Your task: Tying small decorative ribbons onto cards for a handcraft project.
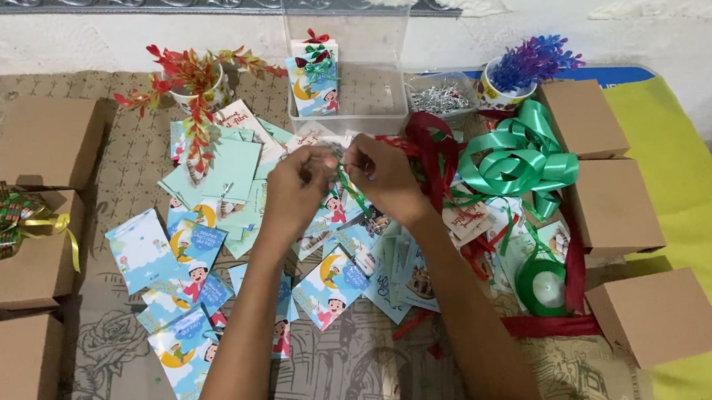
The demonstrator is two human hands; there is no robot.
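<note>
A thin green ribbon (354,193) is pinched between both hands just in front of the clear plastic box (356,97), and it trails down toward the picture cards (329,284) spread below. The left hand (295,190) is closed, fingertips gathered at the ribbon's upper end; the right hand (381,175) is closed too, thumb and forefinger nipping the same strip — what small piece sits between the fingertips is too hidden to tell.

The ribbon is narrow and slick-looking, so I judge it could slip out of the pinch if either hand eases off, and any knot or loop would fall slack. Its loose tail hangs over the cards; a tug could drag one or two out of the pile.

To the right of the box lies a heap of wide green ribbon (520,160) tangled with red ribbon (429,146) — the thin strip could snag in it. A cup of purple sprigs (525,69) beside the box and a pot of red leaves (191,81) on its other side stand close enough for an elbow to tip. Brown cardboard boxes (610,203) ring the whole spread.
</note>
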